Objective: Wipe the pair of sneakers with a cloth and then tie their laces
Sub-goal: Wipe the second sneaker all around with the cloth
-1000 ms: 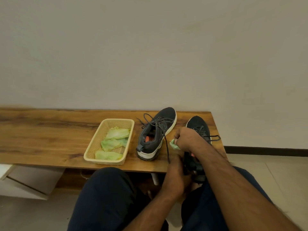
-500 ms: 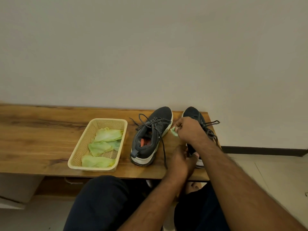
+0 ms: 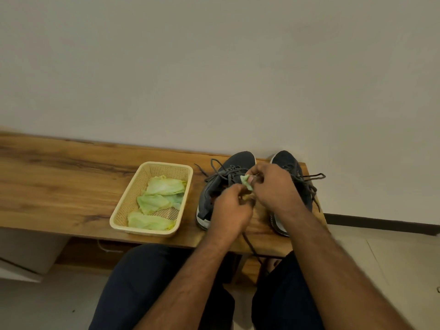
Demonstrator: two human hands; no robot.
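Two dark grey sneakers with white soles stand side by side on the wooden bench (image 3: 59,177), toes to the wall. The left sneaker (image 3: 214,186) has loose laces, one trailing over the bench's front edge. The right sneaker (image 3: 290,172) is partly hidden behind my right arm. My right hand (image 3: 273,186) pinches a small pale green cloth (image 3: 246,182) between the shoes. My left hand (image 3: 229,210) is curled just below it, with its fingertips at the cloth's lower end.
A cream plastic basket (image 3: 123,208) holding three pale green cloths (image 3: 159,201) stands left of the sneakers. The bench ends just right of the right sneaker, at the tiled floor (image 3: 385,258). A wall runs behind. My dark-trousered knees (image 3: 147,282) are below the bench's front edge.
The right sneaker went from my lap onto the bench beside the left one. My left hand rose from under the shoe to meet my right hand at the cloth.
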